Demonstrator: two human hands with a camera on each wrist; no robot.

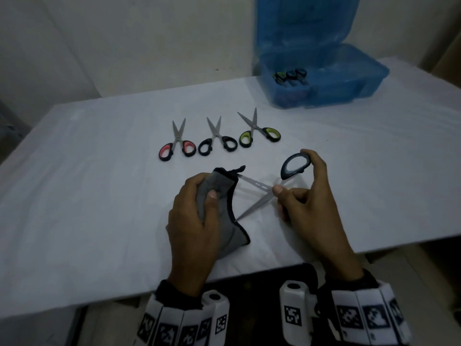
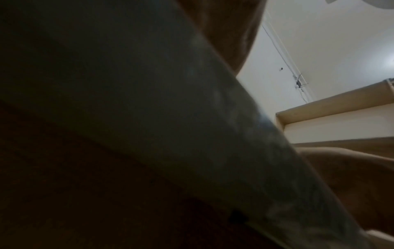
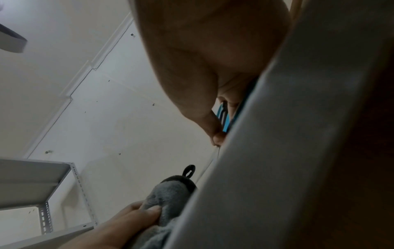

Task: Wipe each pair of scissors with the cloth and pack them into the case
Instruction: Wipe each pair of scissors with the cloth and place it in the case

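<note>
Left hand (image 1: 193, 216), at lower centre of the head view, grips a bunched grey cloth (image 1: 228, 203), thumb pressed on top and fingers curled round it; the cloth wraps the tip of one blade. Right hand (image 1: 308, 193), just right of it, holds the opened black-handled scissors (image 1: 264, 188) above the white table (image 1: 99, 183), thumb and forefinger pinching near the pivot while the other fingers steady the upper handle loop. The second blade points down-left to the cloth's dark hem. Higher, at mid-frame, three more pairs lie side by side, blades parted: red-handled scissors (image 1: 177, 143), black scissors (image 1: 217, 139) and green-handled scissors (image 1: 259, 131). At upper right stands the open blue plastic case (image 1: 349, 78), lid upright, with several scissors (image 1: 290, 77) already in its left compartment. Both wrist views are mostly blocked by the table's edge.
</note>
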